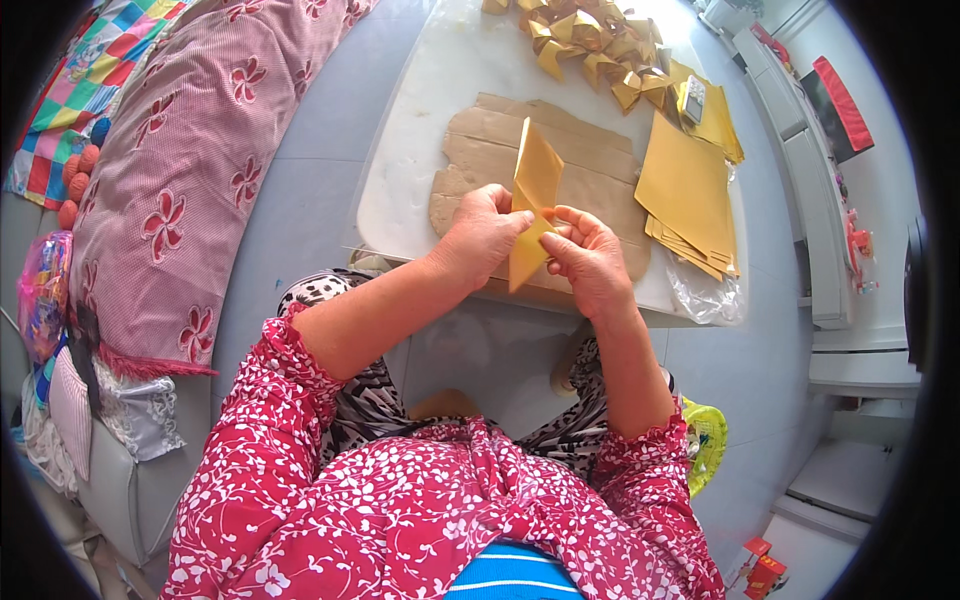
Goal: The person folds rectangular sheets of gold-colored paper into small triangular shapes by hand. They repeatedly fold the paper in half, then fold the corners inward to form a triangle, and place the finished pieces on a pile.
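A folded sheet of gold paper (537,169) is held upright between my two hands, creased at its middle into pointed upper and lower parts. My left hand (487,229) pinches it near the middle crease, thumb on the near face. The fingers of my right hand (589,255) grip the lower right edge. Beneath them lies a torn-edged piece of brown cardboard (480,142) on the white table (409,112). To the right is a stack of flat gold paper sheets (686,191). Many folded gold paper pieces (592,37) are heaped at the table's far side.
A white handheld device (693,101) rests on more gold sheets (720,124). Clear plastic wrap (705,289) hangs at the near right corner. On the left stands a sofa with a pink flowered cover (195,150). A yellow-green basket (705,446) is on the floor at right.
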Demonstrator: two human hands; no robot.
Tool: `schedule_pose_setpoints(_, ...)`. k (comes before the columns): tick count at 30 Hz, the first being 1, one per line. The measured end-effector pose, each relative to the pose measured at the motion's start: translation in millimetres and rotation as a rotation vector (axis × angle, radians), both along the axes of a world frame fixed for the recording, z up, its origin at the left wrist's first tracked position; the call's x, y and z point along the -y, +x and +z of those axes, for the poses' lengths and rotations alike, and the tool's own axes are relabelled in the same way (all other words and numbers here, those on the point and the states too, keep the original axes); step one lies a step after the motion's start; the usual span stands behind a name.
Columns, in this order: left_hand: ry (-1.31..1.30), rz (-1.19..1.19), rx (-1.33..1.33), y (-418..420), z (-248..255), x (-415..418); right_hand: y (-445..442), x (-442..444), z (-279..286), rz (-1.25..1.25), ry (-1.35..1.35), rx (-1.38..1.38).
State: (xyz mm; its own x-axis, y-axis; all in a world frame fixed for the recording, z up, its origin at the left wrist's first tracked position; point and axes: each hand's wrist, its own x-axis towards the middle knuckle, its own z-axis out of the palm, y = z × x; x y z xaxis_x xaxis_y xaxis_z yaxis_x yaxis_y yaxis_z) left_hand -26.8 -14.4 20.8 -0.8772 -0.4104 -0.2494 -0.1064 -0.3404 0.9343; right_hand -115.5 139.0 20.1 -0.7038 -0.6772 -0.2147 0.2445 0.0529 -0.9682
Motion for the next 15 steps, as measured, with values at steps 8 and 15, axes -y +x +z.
schedule_pose_setpoints(8, -1.249, -0.489, -0.410, 1.9, 48.2, 50.7, -12.9, -13.9, 46.9, -0.159, 0.257, -1.282)
schedule_pose_setpoints(15, -1.118, -0.496, -0.331, -1.7, 74.5, 77.6, -12.6, -30.4, 50.0, 0.064, 0.207, -0.852)
